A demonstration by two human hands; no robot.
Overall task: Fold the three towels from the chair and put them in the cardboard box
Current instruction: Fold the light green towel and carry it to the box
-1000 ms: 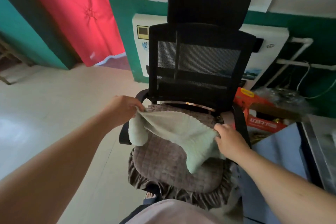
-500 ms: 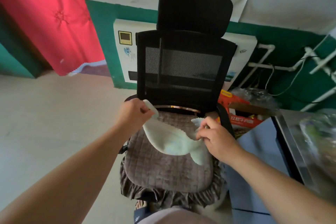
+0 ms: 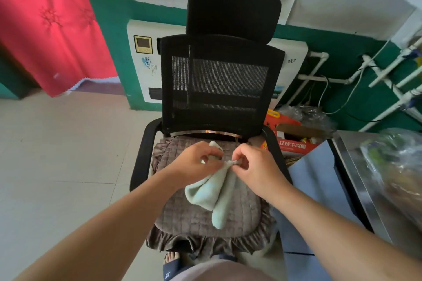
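Note:
A pale green towel [image 3: 211, 191] hangs doubled over the brown quilted seat cushion [image 3: 189, 219] of a black mesh office chair [image 3: 219, 80]. My left hand [image 3: 196, 162] pinches one top corner of the towel. My right hand [image 3: 251, 166] pinches the other corner right beside it, so both corners meet above the seat. The towel's lower folds droop onto the cushion. No other towel shows on the chair. An orange-red cardboard box [image 3: 292, 141] stands open behind the chair's right armrest.
A steel table [image 3: 365, 189] with a plastic bag [image 3: 397, 166] stands at the right, a blue sheet [image 3: 319, 189] beside it. White pipes [image 3: 388, 75] and a white wall unit [image 3: 141, 61] line the green wall. Tiled floor [image 3: 57, 155] lies to the left, a red curtain [image 3: 45, 23] beyond.
My hands have come together, bringing the towel's two top corners side by side. The towel went from spread wide to folded in half, hanging over the seat.

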